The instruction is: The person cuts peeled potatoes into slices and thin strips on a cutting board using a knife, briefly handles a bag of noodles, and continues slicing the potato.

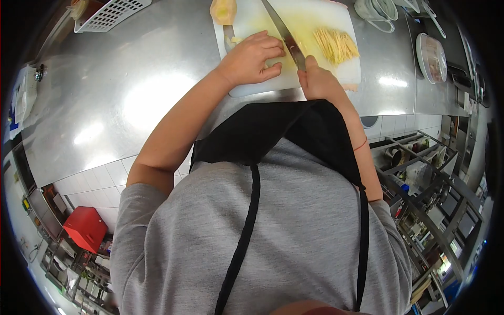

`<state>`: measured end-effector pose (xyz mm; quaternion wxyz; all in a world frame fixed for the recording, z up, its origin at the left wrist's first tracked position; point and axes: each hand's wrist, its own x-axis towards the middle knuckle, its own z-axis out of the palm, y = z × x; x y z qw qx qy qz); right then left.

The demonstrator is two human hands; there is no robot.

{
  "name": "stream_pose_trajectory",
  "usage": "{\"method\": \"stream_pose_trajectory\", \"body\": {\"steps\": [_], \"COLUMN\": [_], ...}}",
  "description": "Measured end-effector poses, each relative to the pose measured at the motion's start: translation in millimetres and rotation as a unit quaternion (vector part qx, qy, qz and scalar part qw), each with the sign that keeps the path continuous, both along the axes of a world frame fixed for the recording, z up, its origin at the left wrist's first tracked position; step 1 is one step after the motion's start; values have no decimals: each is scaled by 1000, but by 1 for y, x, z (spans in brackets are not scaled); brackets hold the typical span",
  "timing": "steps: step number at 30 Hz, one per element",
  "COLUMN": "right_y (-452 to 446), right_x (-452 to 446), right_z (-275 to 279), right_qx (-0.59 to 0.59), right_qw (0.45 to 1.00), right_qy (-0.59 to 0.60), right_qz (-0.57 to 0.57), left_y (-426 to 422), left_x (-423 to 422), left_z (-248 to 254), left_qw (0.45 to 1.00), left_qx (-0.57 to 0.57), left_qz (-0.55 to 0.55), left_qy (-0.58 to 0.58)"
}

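Note:
My right hand point(320, 83) is closed around the handle of a kitchen knife point(287, 37). Its long blade points away from me and slants to the left over a white cutting board point(344, 16). Left of the blade, my left hand point(253, 60) rests on the board with fingers bent and apart, the thumb separate; nothing shows between them. A pile of thin yellow strips point(336, 45), perhaps potato, lies to the right of the knife. At the board's far left corner sits a peeled, pale yellow piece of produce point(223, 11), with a grey flat strip point(229, 32) beside it.
The board lies on a steel counter point(115, 68). At its far left stands a white perforated basket point(113, 14). Clear pitchers point(377, 11) and a lidded container point(431, 58) are on the right. Below right is a metal rack point(420, 168); a red box point(85, 229) is lower left.

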<state>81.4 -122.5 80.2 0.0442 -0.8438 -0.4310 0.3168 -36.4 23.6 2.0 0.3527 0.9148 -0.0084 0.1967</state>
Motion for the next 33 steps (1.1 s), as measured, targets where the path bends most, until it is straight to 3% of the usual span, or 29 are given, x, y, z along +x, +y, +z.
{"method": "stream_pose_trajectory", "body": {"steps": [6,9,12,14,27,30,33], "right_y": [1,0,-1,-1,-2,-2,-2], "right_x": [-11,-5,-11,-13,-4,-6,-16], "right_z": [-7,1,-8,-13,1,1,-10], "right_qx": [10,7,-11,32,41,-4,6], "right_qw": [998,1000,999,998,999,1000,998], "right_qy": [-29,-8,-14,-30,-6,6,-24], "right_qz": [-50,-6,-48,-45,-12,-11,-64], "left_y": [-1,-1,-2,0,-2,-3,-3], "left_x": [1,0,1,2,1,1,2], "left_z": [-2,2,0,-1,1,1,-1], "left_qw": [1000,1000,1000,1000,1000,1000,1000], "left_qx": [22,-1,-20,-8,-1,-13,-25], "left_qz": [3,2,-1,-3,-6,-3,-7], "left_qy": [-22,-1,-5,-15,-7,-7,-9]}}
